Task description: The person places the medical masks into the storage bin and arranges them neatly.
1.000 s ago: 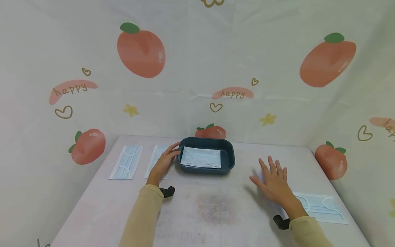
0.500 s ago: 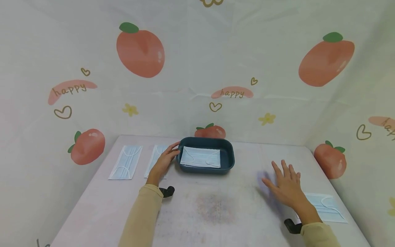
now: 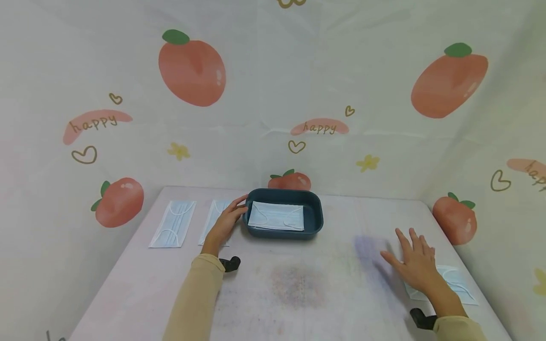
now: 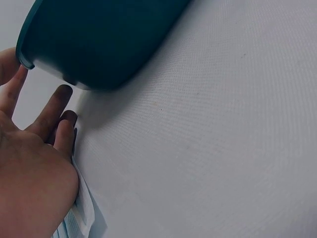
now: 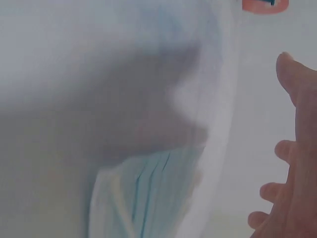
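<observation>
My left hand touches the left edge of a dark teal tray with fairly straight fingers. In the left wrist view, fingertips meet the tray's rim, while the other fingers stay loose below. A small stack of light-blue face masks lies in the tray. Under my left wrist and hand, a second mask is partly covered. My right hand hovers with spread fingers over the left part of another mask, holding nothing. The right wrist view shows that mask below the hand.
Farther left, one more face mask lies flat on the white table. A printed fabric backdrop rises behind the table and along both sides. Each wrist carries a black mount, such as the left mount.
My right hand has moved right and toward me, from beside the right-hand mask to over it. My left hand, the tray and the masks keep their places.
</observation>
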`<state>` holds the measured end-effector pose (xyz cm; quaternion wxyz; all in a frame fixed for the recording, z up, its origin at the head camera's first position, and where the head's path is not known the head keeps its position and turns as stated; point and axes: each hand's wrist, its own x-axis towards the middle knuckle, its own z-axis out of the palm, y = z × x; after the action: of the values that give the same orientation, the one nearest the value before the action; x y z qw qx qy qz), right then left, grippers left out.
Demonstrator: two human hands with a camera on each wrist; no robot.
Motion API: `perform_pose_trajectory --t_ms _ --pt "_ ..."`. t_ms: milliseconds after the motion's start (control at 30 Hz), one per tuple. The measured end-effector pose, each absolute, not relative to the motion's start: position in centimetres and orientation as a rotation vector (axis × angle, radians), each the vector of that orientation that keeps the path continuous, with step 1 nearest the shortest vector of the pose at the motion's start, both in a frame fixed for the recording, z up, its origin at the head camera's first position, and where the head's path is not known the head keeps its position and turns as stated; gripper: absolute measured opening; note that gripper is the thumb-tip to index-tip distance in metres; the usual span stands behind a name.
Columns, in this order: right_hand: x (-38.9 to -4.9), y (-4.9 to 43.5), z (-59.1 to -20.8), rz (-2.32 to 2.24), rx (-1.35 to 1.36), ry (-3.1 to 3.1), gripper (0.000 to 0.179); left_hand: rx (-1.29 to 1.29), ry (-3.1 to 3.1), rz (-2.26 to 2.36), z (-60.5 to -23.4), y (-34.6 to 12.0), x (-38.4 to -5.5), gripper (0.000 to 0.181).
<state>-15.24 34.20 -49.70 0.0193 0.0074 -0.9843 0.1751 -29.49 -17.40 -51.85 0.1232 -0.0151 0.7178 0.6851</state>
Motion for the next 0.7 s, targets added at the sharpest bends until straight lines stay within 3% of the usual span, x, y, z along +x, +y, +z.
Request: perform_pose_trajectory --t_ms 700 --pt "-13.4 39.6 -50.7 0.510 -0.226 -3.143 0.107 -0.062 2.096 1.998 -51.6 -17.3 -29.2 0.049"
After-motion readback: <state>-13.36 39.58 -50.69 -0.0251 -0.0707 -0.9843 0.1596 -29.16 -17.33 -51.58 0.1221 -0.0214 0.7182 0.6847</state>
